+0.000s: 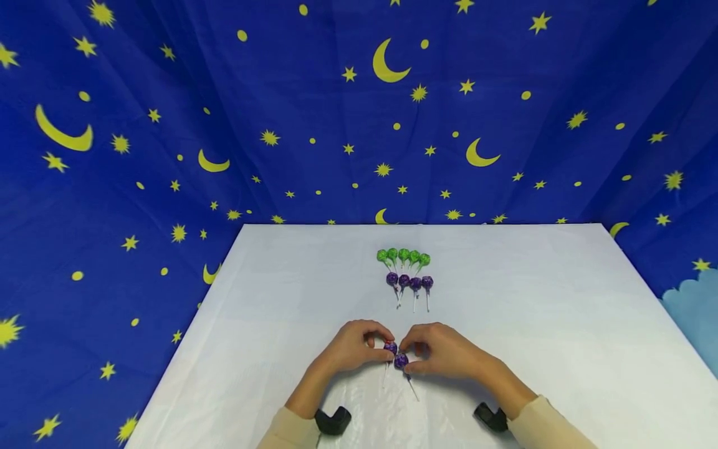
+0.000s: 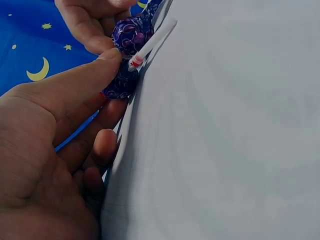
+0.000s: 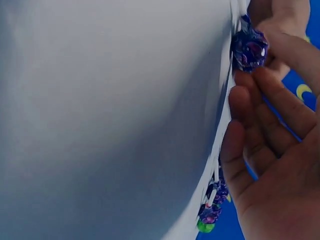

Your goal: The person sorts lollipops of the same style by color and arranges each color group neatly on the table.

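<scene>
My left hand (image 1: 356,346) pinches a purple-wrapped lollipop (image 1: 389,347) between thumb and fingers, low over the white table. In the left wrist view that lollipop (image 2: 121,86) lies under the thumb tip, its white stick (image 2: 159,37) slanting away. Close beside it, my right hand (image 1: 445,352) has its thumb and index finger at the head of a second purple lollipop (image 1: 401,361), whose stick points toward me. The right wrist view shows this lollipop (image 3: 251,50) at the fingertips, the other fingers loosely bent. The two lollipop heads nearly touch; whether they meet is unclear.
Beyond the hands lies a row of several purple lollipops (image 1: 416,284), sticks toward me. Behind it is a row of several green lollipops (image 1: 404,254). The white table (image 1: 280,268) meets a blue curtain (image 1: 336,112) with yellow moons and stars. Black straps (image 1: 333,421) sit by the wrists.
</scene>
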Motion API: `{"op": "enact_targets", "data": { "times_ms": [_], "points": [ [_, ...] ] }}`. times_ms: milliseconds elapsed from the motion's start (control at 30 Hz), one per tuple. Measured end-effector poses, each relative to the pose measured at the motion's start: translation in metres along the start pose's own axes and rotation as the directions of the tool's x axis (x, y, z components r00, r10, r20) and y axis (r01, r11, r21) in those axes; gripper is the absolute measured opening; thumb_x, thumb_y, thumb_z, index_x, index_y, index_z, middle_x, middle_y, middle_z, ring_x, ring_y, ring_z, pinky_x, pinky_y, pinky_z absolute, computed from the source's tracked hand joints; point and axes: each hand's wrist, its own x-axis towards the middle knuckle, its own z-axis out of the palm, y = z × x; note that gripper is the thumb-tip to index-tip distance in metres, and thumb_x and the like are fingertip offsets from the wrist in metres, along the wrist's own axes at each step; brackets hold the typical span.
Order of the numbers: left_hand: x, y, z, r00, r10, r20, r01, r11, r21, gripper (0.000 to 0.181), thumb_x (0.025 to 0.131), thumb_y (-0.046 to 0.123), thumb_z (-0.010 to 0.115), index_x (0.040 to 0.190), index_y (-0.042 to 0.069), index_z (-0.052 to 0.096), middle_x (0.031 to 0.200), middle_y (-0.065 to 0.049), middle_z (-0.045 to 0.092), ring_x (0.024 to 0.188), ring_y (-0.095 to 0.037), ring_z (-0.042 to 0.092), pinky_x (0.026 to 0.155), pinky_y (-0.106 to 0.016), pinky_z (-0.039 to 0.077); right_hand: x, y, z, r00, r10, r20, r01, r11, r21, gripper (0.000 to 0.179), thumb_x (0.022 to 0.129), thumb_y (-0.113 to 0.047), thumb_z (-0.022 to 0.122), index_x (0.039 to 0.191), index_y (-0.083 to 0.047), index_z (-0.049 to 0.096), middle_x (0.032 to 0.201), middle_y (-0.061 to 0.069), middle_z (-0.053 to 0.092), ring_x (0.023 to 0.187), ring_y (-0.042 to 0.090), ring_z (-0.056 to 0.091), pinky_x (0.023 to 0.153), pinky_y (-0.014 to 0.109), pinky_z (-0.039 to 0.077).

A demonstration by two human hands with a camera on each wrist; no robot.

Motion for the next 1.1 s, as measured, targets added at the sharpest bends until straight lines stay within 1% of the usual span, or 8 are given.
{"op": "enact_targets", "data": {
  "times_ms": [133,367,567,767,900,1000,1100],
  "points": [
    [0.0004,0.0009,0.0001,1.0,-0.001,-0.004,0.001,1.0,0.008,0.025,0.075,0.034,0.083,0.097,0.027,0.073,0.071,0.008,0.059,0.061,-0.006,0.049,0.056,-0.023,0.039,0.0005,-0.0021,0.0011,1.0,-0.014,-0.001,0.014,0.997,-0.076,0.026,0.08,-0.035,0.079,0.103,-0.025,0.072,0.091,-0.016,0.062,0.076,0.003,0.055,0.068,0.025,0.045],
    [0.0004,0.0005,0.0004,1.0,-0.004,-0.014,0.004,1.0,0.015,0.026,0.075,0.035,0.083,0.097,0.027,0.073,0.07,0.008,0.058,0.061,-0.005,0.049,0.056,-0.023,0.039,0.0018,-0.0054,0.0022,1.0,-0.002,0.02,0.004,0.995,-0.104,0.023,0.081,-0.03,0.078,0.102,-0.024,0.072,0.092,-0.018,0.061,0.077,0.002,0.055,0.07,0.025,0.046],
    [0.0007,-0.0002,0.0014,1.0,0.007,-0.02,-0.007,1.0,0.005,0.027,0.075,0.036,0.083,0.098,0.025,0.074,0.077,0.006,0.062,0.065,-0.005,0.051,0.058,-0.023,0.04,0.0024,-0.0057,0.0035,0.999,0.019,0.03,-0.017,0.997,-0.076,0.02,0.082,-0.028,0.078,0.1,-0.023,0.071,0.09,-0.017,0.061,0.075,0.002,0.055,0.068,0.024,0.046],
    [0.0006,0.0001,0.0021,0.999,0.021,-0.024,-0.02,1.0,0.007,0.026,0.076,0.034,0.083,0.098,0.025,0.074,0.079,0.007,0.064,0.066,-0.004,0.051,0.06,-0.023,0.041,0.0019,-0.0025,0.0043,0.999,0.034,0.037,-0.035,0.999,0.013,0.021,0.082,-0.023,0.078,0.101,-0.018,0.071,0.087,-0.015,0.062,0.073,0.002,0.057,0.066,0.022,0.048],
    [0.0007,-0.0002,0.0024,0.999,0.035,-0.037,-0.035,0.999,0.003,0.025,0.076,0.033,0.083,0.097,0.023,0.075,0.082,0.007,0.065,0.066,-0.005,0.052,0.059,-0.023,0.042,0.0012,-0.0023,0.0042,0.998,0.045,0.038,-0.046,0.998,0.042,0.02,0.082,-0.021,0.078,0.1,-0.017,0.07,0.086,-0.013,0.063,0.071,0.001,0.057,0.065,0.023,0.048],
    [0.0003,-0.0003,0.0026,0.998,0.02,-0.051,-0.02,1.0,-0.009,0.024,0.076,0.032,0.082,0.097,0.022,0.075,0.083,0.01,0.066,0.067,-0.005,0.053,0.059,-0.023,0.042,0.001,-0.003,0.0045,0.997,0.057,0.041,-0.06,0.996,0.067,0.02,0.081,-0.021,0.078,0.099,-0.017,0.07,0.084,-0.011,0.063,0.07,0.001,0.057,0.064,0.023,0.048],
    [0.0036,0.0015,0.0041,0.998,0.009,-0.064,-0.011,1.0,-0.024,0.022,0.077,0.03,0.082,0.097,0.022,0.074,0.08,0.012,0.064,0.066,-0.005,0.053,0.059,-0.023,0.042,-0.0012,-0.0029,0.0027,0.997,0.072,0.038,-0.075,0.994,0.081,0.02,0.081,-0.02,0.077,0.099,-0.016,0.069,0.083,-0.01,0.063,0.07,0.002,0.057,0.064,0.024,0.048]
  ]
}}
